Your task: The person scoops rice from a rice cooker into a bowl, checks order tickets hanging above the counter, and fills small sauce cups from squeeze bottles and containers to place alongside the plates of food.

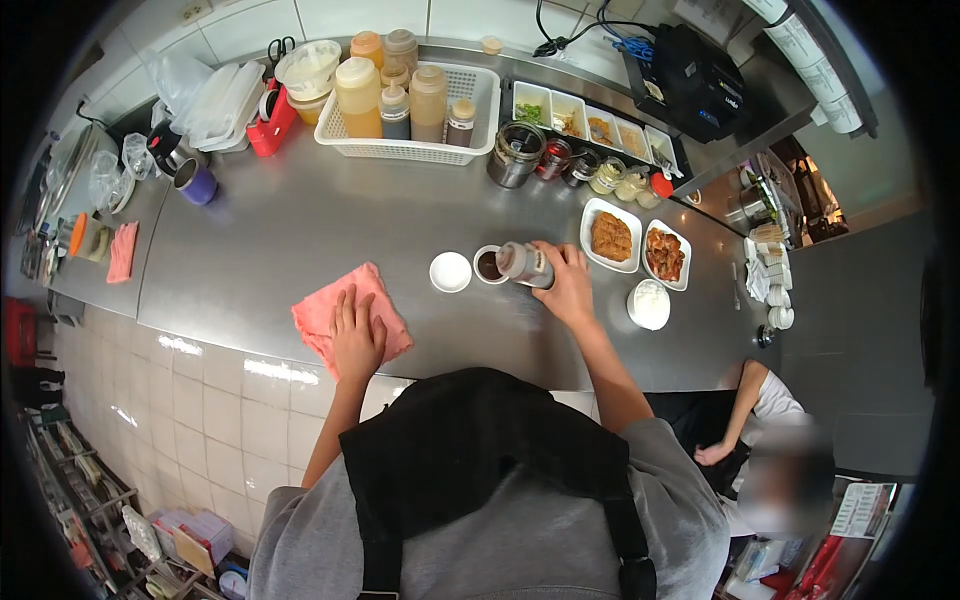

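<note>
My right hand [568, 283] is wrapped around a squeeze bottle [518, 263], seen tilted beside a small white cup of dark sauce [489, 264]. Part of that cup is hidden behind the bottle. Just left of it stands a second small white cup [450, 272], which looks white inside. My left hand [358, 332] lies with fingers outstretched on a folded pink cloth [322, 314] near the counter's front edge. Right of the bottle are a white dish with a breaded cutlet [611, 236], a dish of browned meat pieces [665, 255] and a white bowl of rice [650, 304].
A white basket [400, 148] of sauce bottles stands at the back of the steel counter [250, 255]. Several jars [515, 155] and a tray of toppings [600, 128] sit right of it. A purple cup [195, 182] is at left. Another person's arm [742, 415] shows at lower right.
</note>
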Tool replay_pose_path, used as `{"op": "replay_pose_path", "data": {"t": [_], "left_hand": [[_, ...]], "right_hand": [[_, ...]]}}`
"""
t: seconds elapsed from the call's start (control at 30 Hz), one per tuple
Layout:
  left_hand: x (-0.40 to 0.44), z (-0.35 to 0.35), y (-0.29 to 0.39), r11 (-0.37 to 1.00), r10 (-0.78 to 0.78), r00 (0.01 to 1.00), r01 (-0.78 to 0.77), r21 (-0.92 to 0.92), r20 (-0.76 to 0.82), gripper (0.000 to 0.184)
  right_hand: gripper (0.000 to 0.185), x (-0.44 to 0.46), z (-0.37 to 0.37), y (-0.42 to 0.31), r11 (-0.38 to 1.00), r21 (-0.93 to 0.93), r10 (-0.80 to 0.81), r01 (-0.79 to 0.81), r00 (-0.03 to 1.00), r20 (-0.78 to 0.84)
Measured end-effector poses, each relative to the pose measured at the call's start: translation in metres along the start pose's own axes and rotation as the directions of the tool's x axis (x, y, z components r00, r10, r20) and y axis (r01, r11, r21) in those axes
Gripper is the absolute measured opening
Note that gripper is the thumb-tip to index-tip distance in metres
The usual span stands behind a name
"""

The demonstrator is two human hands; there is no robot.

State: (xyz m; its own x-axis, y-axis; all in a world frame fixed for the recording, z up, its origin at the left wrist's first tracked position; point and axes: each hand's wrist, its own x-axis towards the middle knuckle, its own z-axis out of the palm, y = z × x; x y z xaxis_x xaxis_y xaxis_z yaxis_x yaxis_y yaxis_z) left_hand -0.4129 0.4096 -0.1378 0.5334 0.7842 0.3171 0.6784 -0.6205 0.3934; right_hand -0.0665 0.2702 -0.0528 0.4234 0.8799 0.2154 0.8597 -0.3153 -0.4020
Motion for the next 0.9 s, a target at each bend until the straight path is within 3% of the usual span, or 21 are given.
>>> {"op": "replay_pose_path", "data": {"t": [0.07, 0.17, 0.27, 0.47, 0.67, 0.77, 0.87, 0.9], "left_hand": [[0.000, 0.000, 0.000, 1.000, -0.001, 1.000, 0.001, -0.007, -0.002, 0.042], [0.000, 0.001, 0.000, 1.000, 0.000, 1.000, 0.000, -0.011, -0.005, 0.042], [-0.001, 0.002, -0.001, 1.000, 0.000, 1.000, 0.000, -0.008, -0.007, 0.042], [0.000, 0.000, 0.000, 1.000, -0.002, 1.000, 0.002, 0.017, -0.001, 0.042], [0.000, 0.002, -0.001, 1.000, -0.002, 1.000, 0.002, 0.002, -0.011, 0.042], [0.001, -0.001, 0.002, 1.000, -0.016, 1.000, 0.016, 0.008, 0.002, 0.041], [0.002, -0.001, 0.002, 1.000, -0.019, 1.000, 0.019, 0.008, 0.011, 0.042], [0.000, 0.000, 0.001, 1.000, -0.016, 1.000, 0.016, 0.002, 0.009, 0.043]], "right_hand": [[0.077, -0.001, -0.009, -0.006, 0.976, -0.216, -0.035, 0.038, 0.999, 0.016], [0.071, 0.000, -0.018, -0.007, 0.922, -0.377, -0.083, 0.088, 0.996, 0.029], [0.069, 0.004, -0.016, 0.000, 0.866, -0.481, -0.159, 0.139, 0.987, -0.001], [0.065, 0.010, -0.012, 0.000, 0.838, -0.514, -0.219, 0.186, 0.976, -0.004], [0.067, 0.010, -0.009, 0.003, 0.830, -0.537, -0.169, 0.149, 0.986, 0.013], [0.071, 0.008, -0.013, 0.005, 0.884, -0.465, -0.008, 0.042, 0.997, 0.075], [0.077, 0.005, -0.013, 0.015, 0.955, -0.232, 0.230, -0.183, 0.953, 0.195], [0.083, 0.010, -0.015, 0.022, 0.956, -0.116, 0.292, -0.269, 0.896, 0.334]]}}
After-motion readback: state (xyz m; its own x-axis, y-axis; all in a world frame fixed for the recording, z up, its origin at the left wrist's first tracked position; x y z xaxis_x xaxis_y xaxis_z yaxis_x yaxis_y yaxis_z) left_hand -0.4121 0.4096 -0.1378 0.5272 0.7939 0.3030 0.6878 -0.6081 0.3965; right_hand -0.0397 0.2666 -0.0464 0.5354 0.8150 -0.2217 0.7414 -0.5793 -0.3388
